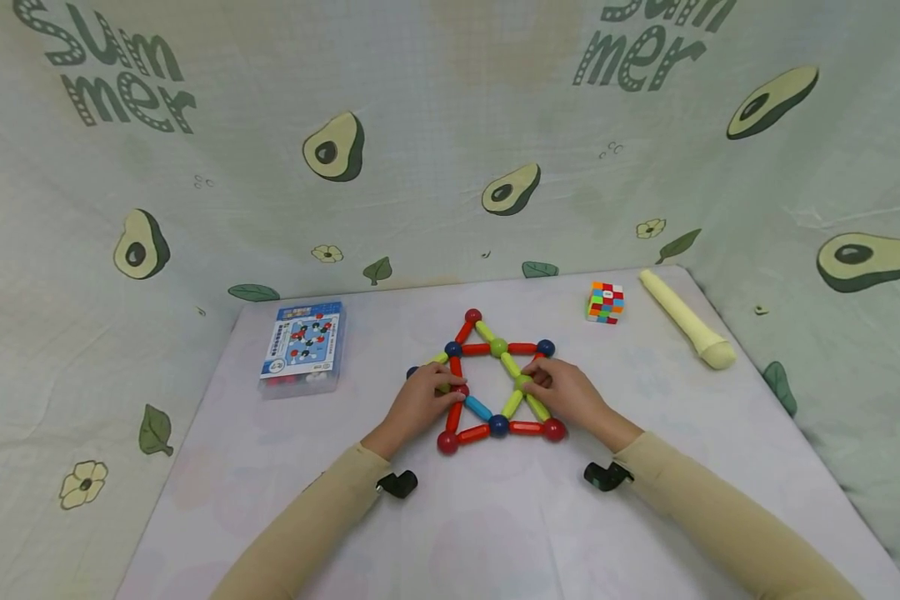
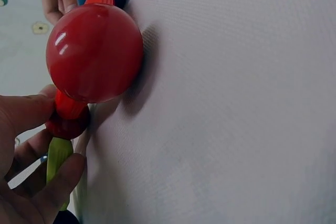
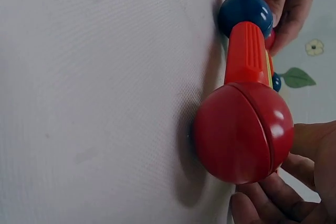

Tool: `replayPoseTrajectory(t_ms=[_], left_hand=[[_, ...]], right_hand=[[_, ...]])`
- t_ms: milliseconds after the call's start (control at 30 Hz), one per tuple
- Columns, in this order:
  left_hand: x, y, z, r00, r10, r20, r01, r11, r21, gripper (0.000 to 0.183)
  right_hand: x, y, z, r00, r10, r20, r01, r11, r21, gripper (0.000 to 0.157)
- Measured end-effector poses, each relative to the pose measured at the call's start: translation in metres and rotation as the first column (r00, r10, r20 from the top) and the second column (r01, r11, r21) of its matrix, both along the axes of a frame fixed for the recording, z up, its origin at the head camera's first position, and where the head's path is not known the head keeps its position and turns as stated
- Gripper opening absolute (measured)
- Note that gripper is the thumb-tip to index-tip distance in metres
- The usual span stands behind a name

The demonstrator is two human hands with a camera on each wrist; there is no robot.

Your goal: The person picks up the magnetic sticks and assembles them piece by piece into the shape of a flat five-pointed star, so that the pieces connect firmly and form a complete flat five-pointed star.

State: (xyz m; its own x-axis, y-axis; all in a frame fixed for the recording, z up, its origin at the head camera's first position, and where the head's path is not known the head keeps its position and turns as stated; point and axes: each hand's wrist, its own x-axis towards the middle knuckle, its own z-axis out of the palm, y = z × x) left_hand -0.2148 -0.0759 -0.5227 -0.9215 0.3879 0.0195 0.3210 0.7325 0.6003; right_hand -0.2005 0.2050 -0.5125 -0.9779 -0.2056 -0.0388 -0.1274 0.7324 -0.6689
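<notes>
A flat star-like frame of magnetic balls and rods [image 1: 474,434] lies on the table, in red, yellow-green, blue and navy. My left hand [image 1: 420,398] pinches its left side, around a dark red ball [image 2: 68,124] and a yellow-green rod [image 2: 59,162]. On the opposite side my right hand [image 1: 572,393] grips near a green ball [image 1: 522,382]; its fingertips are partly hidden in the right wrist view behind a large red ball [image 3: 244,132]. Another red ball [image 2: 94,53] forms the near left corner, and a navy ball [image 1: 498,426] sits between these corners.
A clear plastic box with a blue-and-white label [image 1: 303,346] lies at the back left. A small puzzle cube [image 1: 606,302] stands at the back right, beside a pale yellow tapered cylinder [image 1: 686,318]. Patterned cloth [image 1: 420,225] hangs behind the table.
</notes>
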Motion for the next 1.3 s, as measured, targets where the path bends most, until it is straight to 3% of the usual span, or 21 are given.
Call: replayPoseTrajectory(t_ms=[333,533,700,900,1000,1300], left_hand=[[0.001,0.0,0.0,1.0,-0.005,0.002,0.005,1.0,0.01,0.032],[0.003,-0.003,-0.003,0.997,0.071,-0.013,-0.07,0.997,0.029,0.027],[0.007,-0.001,-0.001,0.986,0.147,-0.076,-0.147,0.989,-0.004,0.024],[0.016,0.001,0.005,0.992,0.122,-0.031,-0.124,0.99,-0.067,0.032],[0.018,0.0,0.009,0.99,0.134,-0.046,-0.137,0.986,-0.096,0.034],[0.013,-0.008,0.008,0.979,0.191,-0.065,-0.199,0.97,-0.137,0.037]], right_hand=[[0.001,-0.004,0.001,1.0,-0.002,0.017,0.002,1.0,0.006,0.026],[0.001,-0.003,0.003,0.999,0.003,0.034,-0.004,1.0,0.018,0.027],[0.002,-0.001,0.004,0.999,-0.007,0.05,0.007,1.0,0.015,0.027],[0.001,-0.002,0.004,0.999,0.013,0.043,-0.013,1.0,0.01,0.025],[0.002,-0.005,0.004,0.999,0.025,0.043,-0.026,1.0,0.005,0.024],[0.001,-0.014,0.004,0.999,0.04,0.03,-0.04,0.999,-0.002,0.024]])
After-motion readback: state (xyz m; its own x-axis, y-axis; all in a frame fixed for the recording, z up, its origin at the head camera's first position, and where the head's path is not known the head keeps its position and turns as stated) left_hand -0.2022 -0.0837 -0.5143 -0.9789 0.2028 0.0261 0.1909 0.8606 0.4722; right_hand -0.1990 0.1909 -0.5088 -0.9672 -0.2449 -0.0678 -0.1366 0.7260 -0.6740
